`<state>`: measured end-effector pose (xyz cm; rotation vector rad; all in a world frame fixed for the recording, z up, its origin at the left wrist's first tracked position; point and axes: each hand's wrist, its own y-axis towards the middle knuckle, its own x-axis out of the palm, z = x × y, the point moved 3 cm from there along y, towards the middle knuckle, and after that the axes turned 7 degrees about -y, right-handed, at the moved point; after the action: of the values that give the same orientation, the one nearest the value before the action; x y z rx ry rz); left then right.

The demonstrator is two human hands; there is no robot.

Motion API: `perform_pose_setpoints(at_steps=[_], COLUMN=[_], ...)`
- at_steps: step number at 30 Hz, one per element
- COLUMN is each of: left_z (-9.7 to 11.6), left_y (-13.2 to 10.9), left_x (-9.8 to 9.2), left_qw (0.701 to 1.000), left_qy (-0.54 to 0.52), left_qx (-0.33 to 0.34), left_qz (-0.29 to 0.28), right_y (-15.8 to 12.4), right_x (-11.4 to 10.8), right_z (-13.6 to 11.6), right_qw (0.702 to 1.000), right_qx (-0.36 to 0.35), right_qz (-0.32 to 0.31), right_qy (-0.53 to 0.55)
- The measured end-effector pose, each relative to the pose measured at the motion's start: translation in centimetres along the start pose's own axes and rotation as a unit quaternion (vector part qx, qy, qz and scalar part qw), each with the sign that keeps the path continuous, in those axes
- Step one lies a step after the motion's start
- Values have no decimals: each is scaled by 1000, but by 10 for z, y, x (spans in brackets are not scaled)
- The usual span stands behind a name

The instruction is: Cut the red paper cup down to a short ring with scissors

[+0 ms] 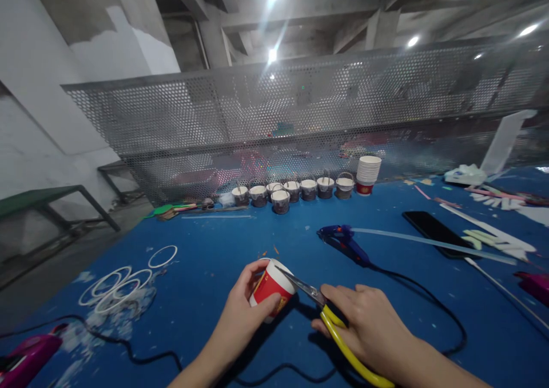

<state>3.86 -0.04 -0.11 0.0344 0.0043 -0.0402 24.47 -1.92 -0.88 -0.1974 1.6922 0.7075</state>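
My left hand (244, 299) is wrapped round a red and white paper cup (274, 283), tilted on its side above the blue table. In my right hand (364, 316) is a pair of scissors (315, 292) with yellow handles. The scissor blades reach to the cup's white end, their tips touching or just over it; I cannot tell whether they cut into it. Beyond my right hand lies a blue glue gun (345, 242) with a long clear glue stick (429, 244) in its back.
Several small dark buckets (280, 201) and a stack of paper cups (369, 174) stand along the perforated metal screen (240, 114). White rings (163, 256) lie at left. A phone (429, 232) is at right. Black cords (146, 354) cross the table (206, 251).
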Motion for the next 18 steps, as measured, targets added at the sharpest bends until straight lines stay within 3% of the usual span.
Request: perform_pose_setpoints(at_steps=[7, 12, 18], left_z=[3, 4, 6], left_y=[1, 6, 8], left_x=[-3, -12, -13], left_qw=[1000, 998, 998], left_qy=[-2, -53, -52], left_qx=[8, 33, 22], left_qz=[14, 16, -4], right_y=[2, 4, 5], right_x=[-6, -3, -2], right_z=[5, 18, 25], right_qw=[995, 995, 993], right_qx=[54, 84, 92], right_qz=[-24, -40, -26], right_qy=[77, 22, 62])
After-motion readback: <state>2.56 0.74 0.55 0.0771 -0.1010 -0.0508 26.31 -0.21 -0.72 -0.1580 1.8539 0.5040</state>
